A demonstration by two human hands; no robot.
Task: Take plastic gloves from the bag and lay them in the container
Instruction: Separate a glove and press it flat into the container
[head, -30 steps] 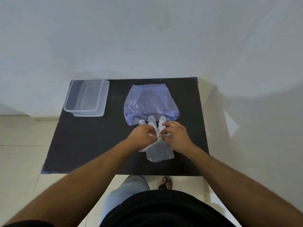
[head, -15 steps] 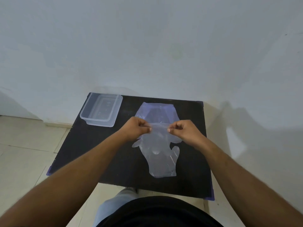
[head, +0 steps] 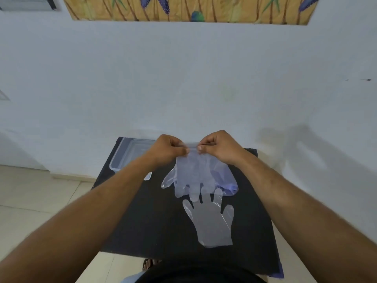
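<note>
My left hand (head: 170, 149) and my right hand (head: 219, 147) pinch the cuff edge of a clear plastic glove (head: 189, 174) and hold it up above the black table (head: 151, 227), fingers hanging down. A second clear glove (head: 212, 221) lies flat on the table below it, fingers pointing away from me. The bluish plastic bag (head: 229, 180) lies behind the held glove, mostly hidden by it. The clear container (head: 124, 156) stands at the table's back left corner, partly behind my left forearm.
A pale wall (head: 183, 78) rises right behind the table, with a patterned cloth (head: 189, 9) hung high on it. Tiled floor (head: 40, 197) lies to the left. My foot in a sandal (head: 150, 264) shows under the near table edge.
Both hands have lifted one glove higher off the table and it has come apart from the second glove, which stays lying flat. The camera has tilted up, showing more wall.
</note>
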